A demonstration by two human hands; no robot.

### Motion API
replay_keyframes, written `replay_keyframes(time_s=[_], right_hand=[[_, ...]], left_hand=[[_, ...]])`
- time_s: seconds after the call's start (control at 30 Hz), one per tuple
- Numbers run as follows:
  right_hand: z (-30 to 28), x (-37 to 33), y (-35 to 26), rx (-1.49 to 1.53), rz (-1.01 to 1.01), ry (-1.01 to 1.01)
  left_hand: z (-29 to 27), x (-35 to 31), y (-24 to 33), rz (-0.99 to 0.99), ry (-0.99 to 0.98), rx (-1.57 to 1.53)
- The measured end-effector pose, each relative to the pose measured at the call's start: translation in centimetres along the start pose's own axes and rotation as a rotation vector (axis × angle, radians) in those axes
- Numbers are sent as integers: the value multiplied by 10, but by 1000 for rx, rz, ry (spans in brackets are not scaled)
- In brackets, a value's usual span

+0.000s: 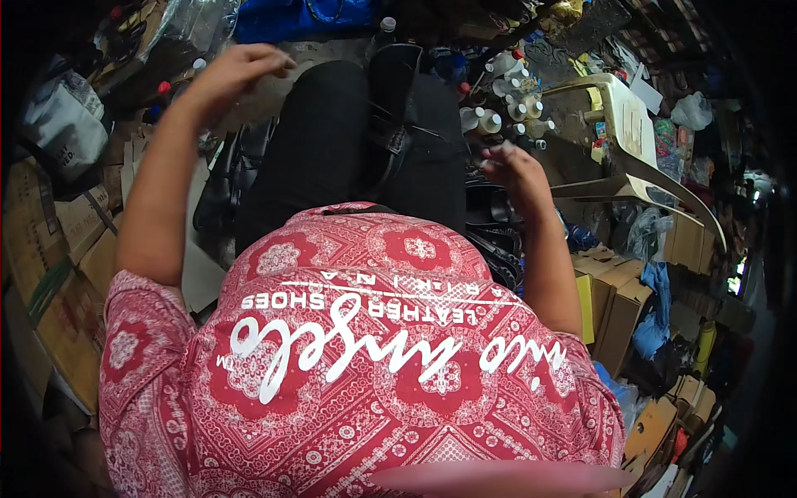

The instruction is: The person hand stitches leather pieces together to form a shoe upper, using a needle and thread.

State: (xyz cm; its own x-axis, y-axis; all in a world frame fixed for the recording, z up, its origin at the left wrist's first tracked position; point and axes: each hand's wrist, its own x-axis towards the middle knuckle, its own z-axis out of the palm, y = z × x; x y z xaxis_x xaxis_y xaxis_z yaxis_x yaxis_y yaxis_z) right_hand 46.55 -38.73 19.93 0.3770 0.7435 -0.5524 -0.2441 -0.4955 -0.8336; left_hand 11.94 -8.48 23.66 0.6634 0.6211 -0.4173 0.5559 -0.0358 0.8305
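A black shoe (397, 100) lies across your lap on your black trousers (332, 141), its smooth upper dark and slightly glossy, with a strap and small metal fitting showing near the middle. It sits between your two hands, touching neither.

Your left hand (241, 70) is raised out to the left, above the shoe's level; its fingers (278, 60) are bent loosely and pinched toward the thumb, and you can't tell from here whether anything small sits between them. Your right hand (515, 170) hovers just right of the shoe, blurred, its fingers released and spread, grasping nothing.

Just beyond your right hand stands a cluster of small white plastic bottles (506, 112), round-bodied with pale caps, some capped red. Right of them is a cream plastic chair (627, 133), its moulded back curved and smooth. Flat brown cardboard boxes (627, 295) are stacked below the chair, matte and creased, and more cardboard (70, 249) piles up on your left. A crumpled white plastic bag (62, 116) rests at the upper left, and a blue tarp-like sheet (290, 18) lies along the top. Your red patterned shirt (357, 373) fills the lower view, its cloth printed with white medallions.
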Motion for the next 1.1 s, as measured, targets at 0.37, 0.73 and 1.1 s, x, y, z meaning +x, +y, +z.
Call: replay_keyframes(time_s=[0.37, 0.73, 1.1], right_hand=[[82, 4, -67, -971, -737, -171], [100, 0, -65, -1102, -659, -308], [86, -33, -68, -805, -629, -107]], left_hand=[[114, 33, 41, 753, 172, 288], [148, 63, 36, 606, -50, 94], [112, 67, 62, 725, -215, 338]])
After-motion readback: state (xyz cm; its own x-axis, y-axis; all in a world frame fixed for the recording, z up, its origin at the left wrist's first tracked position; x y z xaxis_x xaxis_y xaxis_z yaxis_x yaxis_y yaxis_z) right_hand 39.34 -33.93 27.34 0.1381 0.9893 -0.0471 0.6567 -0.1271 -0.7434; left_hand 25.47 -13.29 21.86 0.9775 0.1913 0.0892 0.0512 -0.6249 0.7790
